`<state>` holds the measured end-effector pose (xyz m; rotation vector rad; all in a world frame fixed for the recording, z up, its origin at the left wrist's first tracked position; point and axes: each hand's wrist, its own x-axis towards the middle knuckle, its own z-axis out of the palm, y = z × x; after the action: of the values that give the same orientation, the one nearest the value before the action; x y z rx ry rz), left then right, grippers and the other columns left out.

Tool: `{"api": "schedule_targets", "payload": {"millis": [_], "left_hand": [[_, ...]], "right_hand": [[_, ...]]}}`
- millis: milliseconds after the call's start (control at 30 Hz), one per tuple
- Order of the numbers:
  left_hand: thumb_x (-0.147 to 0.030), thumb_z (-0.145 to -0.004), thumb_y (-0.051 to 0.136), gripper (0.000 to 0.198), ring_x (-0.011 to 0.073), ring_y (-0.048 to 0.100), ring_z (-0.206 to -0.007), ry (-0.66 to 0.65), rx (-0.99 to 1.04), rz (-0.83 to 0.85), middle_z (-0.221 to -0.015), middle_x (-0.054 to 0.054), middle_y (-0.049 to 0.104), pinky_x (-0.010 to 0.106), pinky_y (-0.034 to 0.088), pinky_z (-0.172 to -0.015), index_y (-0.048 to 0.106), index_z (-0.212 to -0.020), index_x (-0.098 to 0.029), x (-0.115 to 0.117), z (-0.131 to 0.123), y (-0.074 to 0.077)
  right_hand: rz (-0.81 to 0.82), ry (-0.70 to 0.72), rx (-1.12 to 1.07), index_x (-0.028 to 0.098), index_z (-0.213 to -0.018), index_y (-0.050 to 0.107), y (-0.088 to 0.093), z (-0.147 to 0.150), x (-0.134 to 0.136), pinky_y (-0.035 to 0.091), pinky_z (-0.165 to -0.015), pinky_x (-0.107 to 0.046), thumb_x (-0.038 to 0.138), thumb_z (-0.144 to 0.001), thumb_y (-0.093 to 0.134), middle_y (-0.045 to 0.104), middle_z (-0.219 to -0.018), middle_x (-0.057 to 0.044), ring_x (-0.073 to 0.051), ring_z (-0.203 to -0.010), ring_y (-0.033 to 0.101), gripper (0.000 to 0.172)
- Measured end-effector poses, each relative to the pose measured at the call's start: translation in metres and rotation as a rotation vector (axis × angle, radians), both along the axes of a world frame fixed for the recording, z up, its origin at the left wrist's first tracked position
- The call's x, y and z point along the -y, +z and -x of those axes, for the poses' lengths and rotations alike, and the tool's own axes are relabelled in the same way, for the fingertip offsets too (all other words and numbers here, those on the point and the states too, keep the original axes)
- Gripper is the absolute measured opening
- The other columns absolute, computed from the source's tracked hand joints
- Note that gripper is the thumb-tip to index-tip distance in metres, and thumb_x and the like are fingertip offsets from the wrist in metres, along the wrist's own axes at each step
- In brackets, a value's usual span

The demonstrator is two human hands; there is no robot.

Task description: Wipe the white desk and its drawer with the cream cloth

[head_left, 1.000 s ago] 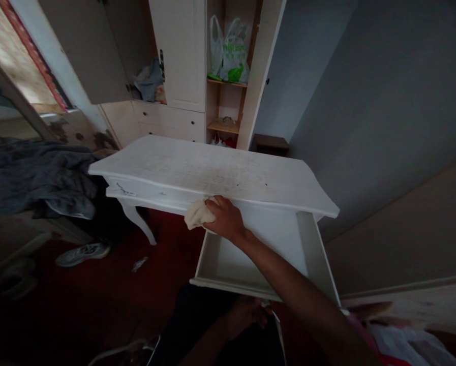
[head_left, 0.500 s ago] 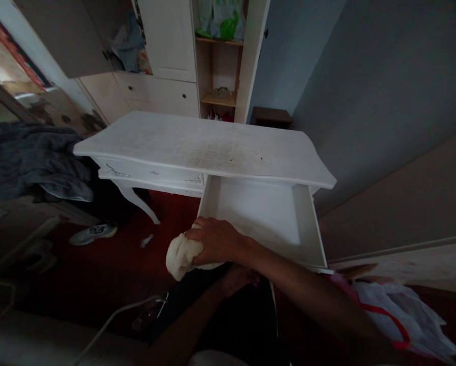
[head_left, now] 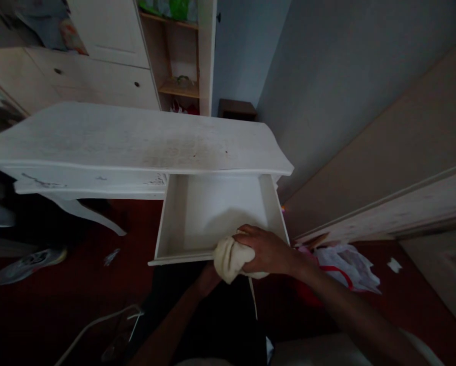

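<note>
My right hand (head_left: 268,249) is closed around a bunched cream cloth (head_left: 230,259). The cloth lies over the front edge of a pulled-out white drawer (head_left: 170,216), toward its right half. My left hand (head_left: 209,278) is low at the outside of the drawer front, just left of the cloth; its fingers are hidden behind the cloth and the drawer front. Inside, the drawer shows a plain white bottom with my shadow on it. It belongs to a white desk (head_left: 128,134) whose top carries a greyish smudged patch and a couple of small dark marks.
Behind the desk stands a white wardrobe (head_left: 109,30) with open shelves. A grey wall (head_left: 350,91) runs along the right. On the red floor lie a shoe (head_left: 29,264), a plastic bag (head_left: 347,264) with a red strip and a pale cable (head_left: 94,323).
My right hand has carried the cloth rightward along the drawer's front edge, from its left corner. The view has turned to the right. My left hand stays low by the drawer front.
</note>
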<state>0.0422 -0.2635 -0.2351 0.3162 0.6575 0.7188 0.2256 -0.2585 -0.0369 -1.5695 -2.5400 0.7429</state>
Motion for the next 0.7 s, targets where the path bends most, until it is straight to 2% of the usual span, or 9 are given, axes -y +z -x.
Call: {"api": "schedule_targets", "payload": {"millis": [100,167,233,333,467,600,700], "left_hand": [[-0.025,-0.084,0.063,0.021,0.0197,0.065,-0.075,-0.124,0.087,-0.071,-0.083,0.009,0.074,0.033,0.052,-0.073,0.077,-0.087,-0.01,0.003,-0.001,-0.006],[-0.03,-0.077,0.076,0.025,0.0203,0.065,-0.074,-0.16,0.134,-0.117,-0.086,0.011,0.075,0.032,0.051,-0.071,0.077,-0.092,-0.01,0.003,0.0,-0.01],[-0.034,-0.076,0.079,0.031,0.0204,0.065,-0.075,-0.163,0.15,-0.132,-0.092,0.012,0.076,0.033,0.049,-0.071,0.077,-0.097,-0.012,0.002,0.001,-0.011],[-0.036,-0.077,0.079,0.032,0.0203,0.064,-0.076,-0.174,0.139,-0.141,-0.097,0.012,0.075,0.035,0.047,-0.072,0.077,-0.099,-0.013,0.0,0.003,-0.009],[-0.037,-0.076,0.079,0.031,0.0206,0.064,-0.077,-0.179,0.132,-0.128,-0.096,0.012,0.075,0.035,0.046,-0.073,0.077,-0.096,-0.013,0.0,0.004,-0.008],[-0.035,-0.077,0.079,0.03,0.0227,0.065,-0.08,-0.162,0.141,-0.119,-0.098,0.013,0.076,0.036,0.045,-0.073,0.077,-0.098,-0.014,0.002,0.003,-0.014],[-0.036,-0.076,0.08,0.03,0.0229,0.065,-0.079,-0.155,0.143,-0.121,-0.096,0.013,0.076,0.036,0.045,-0.073,0.078,-0.095,-0.014,0.002,0.003,-0.021]], "right_hand": [[-0.013,0.017,0.043,0.023,-0.124,0.065,0.001,-0.038,0.011,0.048,-0.098,-0.037,0.036,-0.071,0.081,0.059,-0.129,-0.012,-0.027,-0.116,0.059,0.057],[-0.026,0.058,0.048,0.024,-0.131,0.062,0.0,-0.059,0.016,0.046,-0.103,-0.037,0.035,-0.071,0.082,0.056,-0.137,-0.013,-0.028,-0.124,0.056,0.064],[-0.05,0.1,0.043,0.024,-0.134,0.061,-0.001,-0.076,0.017,0.045,-0.104,-0.037,0.037,-0.073,0.08,0.055,-0.139,-0.014,-0.028,-0.126,0.054,0.065],[-0.136,0.174,0.074,0.023,-0.133,0.063,-0.004,-0.097,0.009,0.043,-0.107,-0.043,0.042,-0.08,0.074,0.058,-0.137,-0.016,-0.029,-0.128,0.053,0.057],[-0.287,0.209,0.201,0.022,-0.131,0.064,-0.01,-0.117,-0.018,0.035,-0.112,-0.052,0.029,-0.081,0.072,0.053,-0.143,-0.019,-0.033,-0.137,0.043,0.051],[-0.357,0.215,0.3,0.023,-0.133,0.062,-0.012,-0.126,-0.056,0.032,-0.113,-0.054,0.015,-0.075,0.074,0.046,-0.15,-0.016,-0.033,-0.143,0.035,0.06],[-0.376,0.207,0.352,0.024,-0.133,0.061,-0.008,-0.122,-0.083,0.033,-0.112,-0.053,0.008,-0.072,0.074,0.046,-0.151,-0.015,-0.033,-0.143,0.033,0.065]]}}
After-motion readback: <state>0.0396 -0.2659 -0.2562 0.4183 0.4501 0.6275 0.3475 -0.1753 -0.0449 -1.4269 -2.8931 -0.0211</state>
